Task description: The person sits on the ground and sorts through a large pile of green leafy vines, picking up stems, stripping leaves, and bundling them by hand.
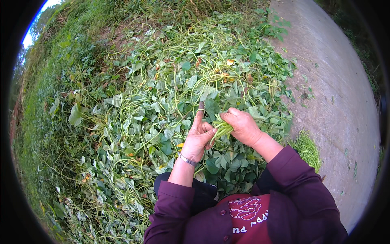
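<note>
My right hand (245,125) is closed around a bunch of cut green leaf stems (223,126), whose ends stick out to the left. Against those ends, my left hand (199,135) pinches a stem between its thumb and bent fingers. Its index finger points away from me, dark at the tip, with a thin stem crossing it. Under both hands spreads a wide heap of leafy vines (170,106), apparently sweet potato, with long pale stems and some yellowed leaves. A broad green leaf (212,106) lies just beyond the bunch.
A pile of stripped green stems (305,150) lies by my right elbow, at the edge of a concrete path (338,100). To the left rises a grassy, weedy bank (61,100). My bent knees (204,192) border the vines in front of me.
</note>
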The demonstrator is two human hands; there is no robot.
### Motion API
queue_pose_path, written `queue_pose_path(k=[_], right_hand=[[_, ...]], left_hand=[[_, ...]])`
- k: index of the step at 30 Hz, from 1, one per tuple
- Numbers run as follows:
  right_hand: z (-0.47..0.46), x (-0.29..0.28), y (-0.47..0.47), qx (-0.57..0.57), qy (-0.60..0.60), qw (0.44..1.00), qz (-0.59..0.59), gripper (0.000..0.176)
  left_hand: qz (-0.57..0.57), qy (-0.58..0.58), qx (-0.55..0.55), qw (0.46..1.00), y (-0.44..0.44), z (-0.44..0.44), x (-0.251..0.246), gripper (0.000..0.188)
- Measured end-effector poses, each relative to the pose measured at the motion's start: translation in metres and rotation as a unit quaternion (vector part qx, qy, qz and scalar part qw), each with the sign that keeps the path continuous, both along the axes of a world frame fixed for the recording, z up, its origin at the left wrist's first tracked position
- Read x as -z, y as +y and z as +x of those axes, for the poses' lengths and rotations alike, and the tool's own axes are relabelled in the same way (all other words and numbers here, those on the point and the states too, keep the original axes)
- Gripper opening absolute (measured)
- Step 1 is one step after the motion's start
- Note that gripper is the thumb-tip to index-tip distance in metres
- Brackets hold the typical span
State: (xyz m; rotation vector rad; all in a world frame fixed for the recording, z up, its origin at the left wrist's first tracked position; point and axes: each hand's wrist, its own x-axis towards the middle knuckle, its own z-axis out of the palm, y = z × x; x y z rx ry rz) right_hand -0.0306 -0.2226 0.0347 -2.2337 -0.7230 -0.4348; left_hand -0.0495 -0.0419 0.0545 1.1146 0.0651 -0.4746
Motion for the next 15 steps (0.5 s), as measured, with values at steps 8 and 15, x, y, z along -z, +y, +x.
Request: queue_pose_path(k=[8,15], right_hand=[[-0.009,0.005,0.007,-0.078,0.064,0.994,-0.039,0.020],[-0.040,-0.007,0.032,-0.264,0.206,0.938,-0.090,0.021]], left_hand=[[0.058,-0.042,-0.108,0.992,0.004,0.004,0.015,0.093],[0.033,-0.024,-0.156,0.987,0.000,0.009,0.018,0.071]])
